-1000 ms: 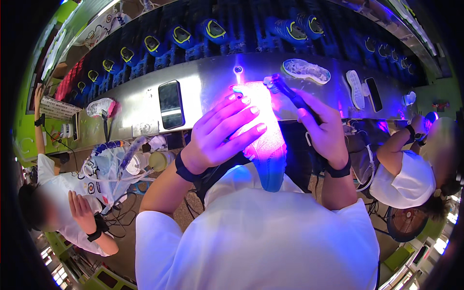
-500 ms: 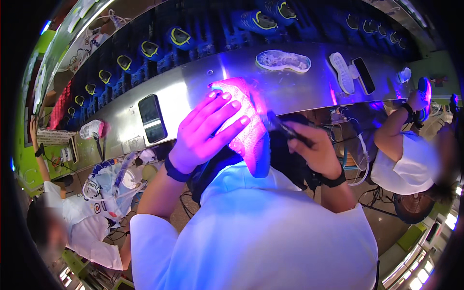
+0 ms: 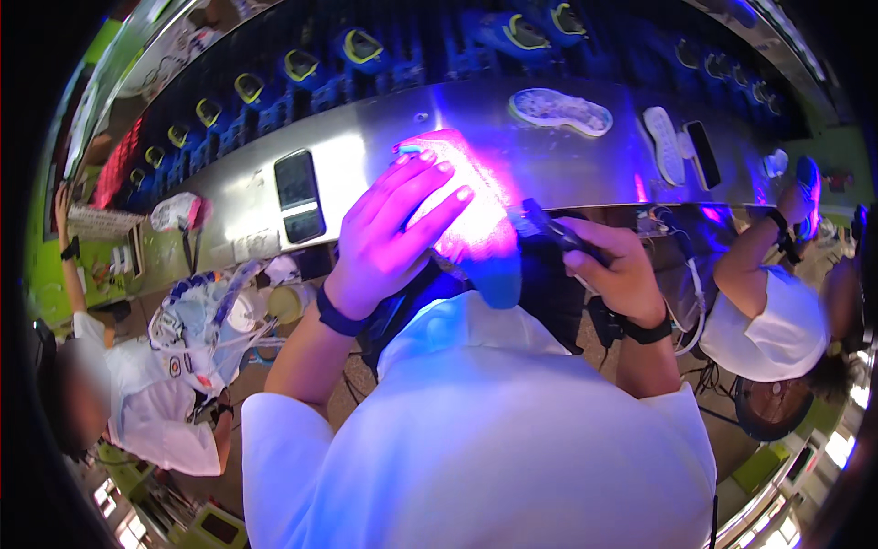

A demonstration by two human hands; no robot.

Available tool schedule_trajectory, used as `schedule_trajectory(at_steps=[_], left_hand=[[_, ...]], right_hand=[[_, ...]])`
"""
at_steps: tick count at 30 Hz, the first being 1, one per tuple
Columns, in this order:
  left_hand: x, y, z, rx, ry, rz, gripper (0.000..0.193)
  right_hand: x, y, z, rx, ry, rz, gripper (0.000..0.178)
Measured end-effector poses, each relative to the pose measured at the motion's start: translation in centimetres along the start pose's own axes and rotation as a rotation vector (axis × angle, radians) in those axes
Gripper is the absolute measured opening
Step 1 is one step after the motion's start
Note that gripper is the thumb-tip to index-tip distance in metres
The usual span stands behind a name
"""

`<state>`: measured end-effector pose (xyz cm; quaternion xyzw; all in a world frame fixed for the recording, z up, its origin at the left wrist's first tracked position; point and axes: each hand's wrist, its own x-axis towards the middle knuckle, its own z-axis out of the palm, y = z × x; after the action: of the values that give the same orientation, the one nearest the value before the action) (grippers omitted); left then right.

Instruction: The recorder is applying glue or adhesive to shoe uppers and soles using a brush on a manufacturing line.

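In my left hand (image 3: 384, 242) is a shoe (image 3: 489, 215), held toe down toward my lap, with my fingers spread over its side. Pink and violet light floods the shoe, so its true colour is hard to tell; the low end looks blue. My right hand (image 3: 622, 274) is closed round the dark handle of a brush (image 3: 560, 229). The brush's bristle end points at the shoe's right edge, very close to it. Whether the bristles touch the shoe, I cannot tell.
Beyond the metal bench (image 3: 366, 165), blue shoes (image 3: 361, 50) stand in a row on a dark rack. On the bench lie a phone (image 3: 297, 183), a loose sole (image 3: 560, 112) and a white sole (image 3: 664, 146). Co-workers sit on both sides, one at right holding a shoe (image 3: 808, 197).
The brush has shifted slightly right relative to the shoe, and its head shows more plainly beside the shoe's edge. My left hand keeps its hold. The whole view has tilted a little.
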<state>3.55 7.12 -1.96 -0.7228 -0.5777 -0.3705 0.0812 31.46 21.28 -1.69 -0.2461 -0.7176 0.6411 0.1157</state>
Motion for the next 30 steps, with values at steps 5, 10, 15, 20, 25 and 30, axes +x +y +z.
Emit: schedule_trajectory(at_steps=[5,10,15,20,25,30], left_hand=[[-1.4,-0.2,-0.4,0.007,-0.005,-0.065,0.06],[-2.7,-0.1,-0.2,-0.005,0.039,-0.22,0.066],[-2.9,-0.3,0.4,-0.03,0.038,-0.34,0.068],[-3.3,-0.4,1.3,0.037,-0.046,-0.437,0.069],[-2.1,0.3,0.9,0.048,-0.132,-0.513,0.063],[-0.9,0.3,-0.2,-0.01,-0.2,-0.565,0.049]], right_hand=[[0.4,-0.2,1.4,0.046,0.014,0.044,0.042],[0.0,0.1,2.3,0.129,-0.008,0.092,0.043],[-1.5,1.7,3.3,0.219,0.054,0.149,0.052],[-2.1,2.9,3.8,0.173,0.132,0.124,0.052],[-1.2,2.6,2.7,-0.123,0.194,0.031,0.048],[0.5,-1.1,0.4,-0.473,0.159,-0.128,0.042]])
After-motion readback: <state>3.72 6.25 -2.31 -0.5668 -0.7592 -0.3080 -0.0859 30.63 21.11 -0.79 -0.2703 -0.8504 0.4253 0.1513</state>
